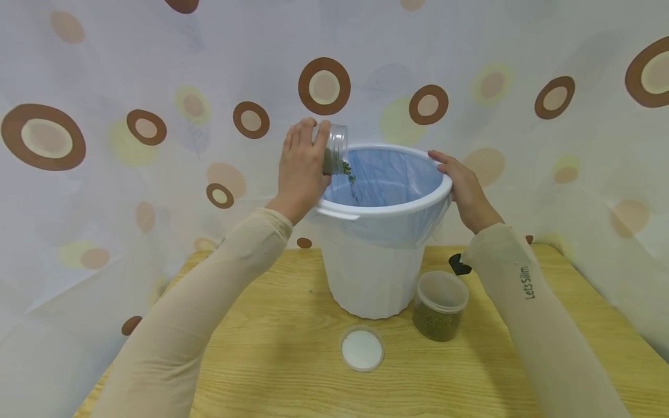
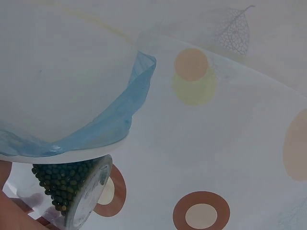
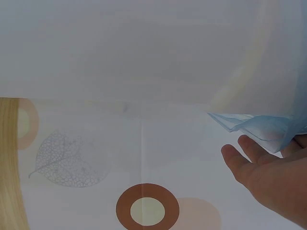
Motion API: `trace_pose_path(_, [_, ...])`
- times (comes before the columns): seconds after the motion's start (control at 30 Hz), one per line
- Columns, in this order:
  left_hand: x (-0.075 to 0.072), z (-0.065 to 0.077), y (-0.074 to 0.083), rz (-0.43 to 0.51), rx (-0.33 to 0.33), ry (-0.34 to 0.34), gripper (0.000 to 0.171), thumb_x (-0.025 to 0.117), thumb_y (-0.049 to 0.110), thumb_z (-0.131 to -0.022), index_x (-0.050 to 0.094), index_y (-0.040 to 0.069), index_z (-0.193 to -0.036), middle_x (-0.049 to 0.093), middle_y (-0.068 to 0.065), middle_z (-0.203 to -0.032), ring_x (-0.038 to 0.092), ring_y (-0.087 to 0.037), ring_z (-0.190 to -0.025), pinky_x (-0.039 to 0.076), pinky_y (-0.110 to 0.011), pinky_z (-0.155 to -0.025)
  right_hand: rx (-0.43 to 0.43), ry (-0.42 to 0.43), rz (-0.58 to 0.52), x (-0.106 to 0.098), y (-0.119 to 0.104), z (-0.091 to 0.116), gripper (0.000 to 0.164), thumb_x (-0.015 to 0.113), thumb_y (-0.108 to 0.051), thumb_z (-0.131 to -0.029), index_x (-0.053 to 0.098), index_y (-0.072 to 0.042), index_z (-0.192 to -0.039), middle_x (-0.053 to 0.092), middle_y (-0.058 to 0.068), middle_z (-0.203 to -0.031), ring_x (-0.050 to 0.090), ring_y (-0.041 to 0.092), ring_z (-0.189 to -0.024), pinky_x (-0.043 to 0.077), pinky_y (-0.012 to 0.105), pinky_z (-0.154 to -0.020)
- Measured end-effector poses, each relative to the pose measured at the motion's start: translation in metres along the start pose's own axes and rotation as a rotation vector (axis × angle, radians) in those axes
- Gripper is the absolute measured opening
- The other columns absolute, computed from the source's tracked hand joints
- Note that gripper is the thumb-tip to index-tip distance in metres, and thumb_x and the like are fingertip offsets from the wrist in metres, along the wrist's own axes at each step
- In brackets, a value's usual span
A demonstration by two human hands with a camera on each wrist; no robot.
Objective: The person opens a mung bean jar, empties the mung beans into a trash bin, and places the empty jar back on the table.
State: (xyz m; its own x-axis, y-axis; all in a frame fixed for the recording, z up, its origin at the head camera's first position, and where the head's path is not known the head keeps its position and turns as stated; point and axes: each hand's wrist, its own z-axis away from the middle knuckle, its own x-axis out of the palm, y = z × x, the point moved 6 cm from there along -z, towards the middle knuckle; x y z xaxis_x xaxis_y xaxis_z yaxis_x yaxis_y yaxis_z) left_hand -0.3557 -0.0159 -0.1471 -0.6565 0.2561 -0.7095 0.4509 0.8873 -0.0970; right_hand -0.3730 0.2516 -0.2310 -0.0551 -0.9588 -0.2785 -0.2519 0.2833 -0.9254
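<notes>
My left hand (image 1: 303, 162) grips a clear plastic jar (image 1: 338, 139), tipped sideways over the left rim of a white bin (image 1: 373, 273). Small green mung beans (image 1: 347, 168) fall from its mouth into the bin. In the left wrist view, more mung beans (image 2: 60, 184) show through the jar's side, near its base. A blue plastic bag (image 1: 397, 174) lines the bin and folds over the rim. At the right side my right hand (image 1: 467, 188) holds the bin's rim. Two of its fingers (image 3: 235, 160) show below the bag's edge in the right wrist view.
On the wooden table (image 1: 261, 360), a round white lid (image 1: 362, 349) lies in front of the bin. An open clear tub (image 1: 440, 310) with green contents stands to its right. A small black object (image 1: 460, 265) sits partly behind the right sleeve. Patterned sheeting (image 1: 376, 75) hangs behind.
</notes>
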Motion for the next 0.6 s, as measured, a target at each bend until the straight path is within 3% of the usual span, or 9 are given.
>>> trace_pose_path(0.6, [-0.0003, 0.0004, 0.0016, -0.024, 0.001, -0.013, 0.086, 0.085, 0.018, -0.072, 0.035, 0.006, -0.140, 0.036, -0.016, -0.136, 0.031, -0.032, -0.134, 0.011, -0.037, -0.117, -0.008, -0.006, 0.004, 0.0008, -0.0016, 0.0022, 0.052, 0.026, -0.035, -0.102, 0.031, -0.019, -0.151, 0.026, 0.003, -0.157, 0.026, 0.028, -0.141, 0.021, 0.052, -0.113])
